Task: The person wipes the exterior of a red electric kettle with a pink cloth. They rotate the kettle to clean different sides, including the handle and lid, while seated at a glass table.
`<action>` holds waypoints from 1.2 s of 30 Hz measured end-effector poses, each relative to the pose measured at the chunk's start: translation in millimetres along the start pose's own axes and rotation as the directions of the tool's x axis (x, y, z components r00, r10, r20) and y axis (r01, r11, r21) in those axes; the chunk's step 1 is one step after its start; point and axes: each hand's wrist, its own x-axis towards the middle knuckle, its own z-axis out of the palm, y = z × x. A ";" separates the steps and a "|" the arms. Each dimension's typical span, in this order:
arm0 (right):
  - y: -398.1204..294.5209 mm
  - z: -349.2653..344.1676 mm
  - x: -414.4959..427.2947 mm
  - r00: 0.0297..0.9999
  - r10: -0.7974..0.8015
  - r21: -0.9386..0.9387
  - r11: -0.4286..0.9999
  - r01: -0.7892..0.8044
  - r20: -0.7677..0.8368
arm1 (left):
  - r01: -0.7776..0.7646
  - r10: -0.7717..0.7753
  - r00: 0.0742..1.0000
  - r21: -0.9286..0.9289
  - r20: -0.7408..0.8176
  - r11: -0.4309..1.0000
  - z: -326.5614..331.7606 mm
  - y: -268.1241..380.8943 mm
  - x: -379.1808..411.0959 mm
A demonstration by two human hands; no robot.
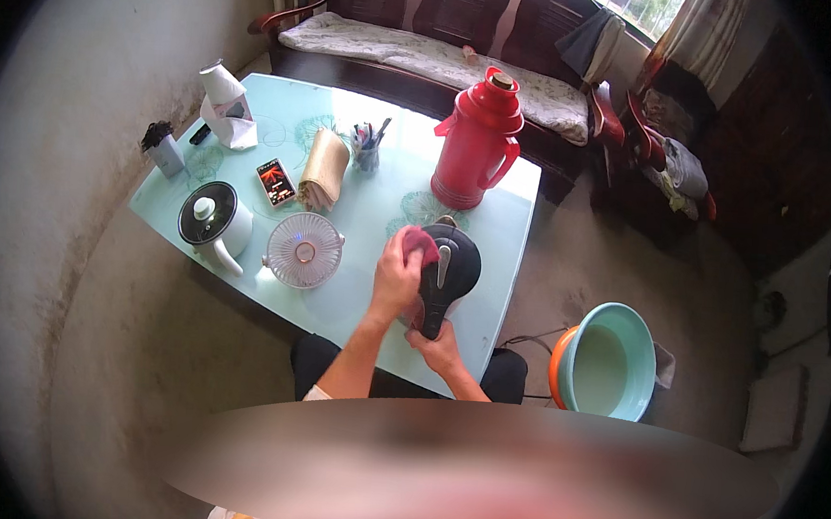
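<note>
A black-lidded electric kettle [464, 262] stands at the near right part of the glass-topped table [364, 231]. My right hand [441, 347] grips its black handle from the near side. In my left hand [396, 276] is a bunched dark-red cloth [420, 245], held against the left side of the kettle's lid. Most of the kettle's body is hidden under the lid and behind my hands. Beyond the kettle rises a red thermos flask [468, 156] with a cork stopper.
Left on the table are a small round fan [304, 251], a white lidded electric pot [216, 222], a phone [276, 182], a folded pad [325, 165], a pen cup [367, 155] and a paper roll [222, 83]. A turquoise basin of cloudy water [605, 367] stands to the right. Behind is a wooden sofa [459, 19].
</note>
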 end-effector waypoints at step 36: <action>25.9 -23.7 -6.4 0.998 -0.067 0.119 0.991 0.067 -0.004 | 0.622 -0.261 0.637 -0.283 0.726 0.730 -11.4 -58.2 69.2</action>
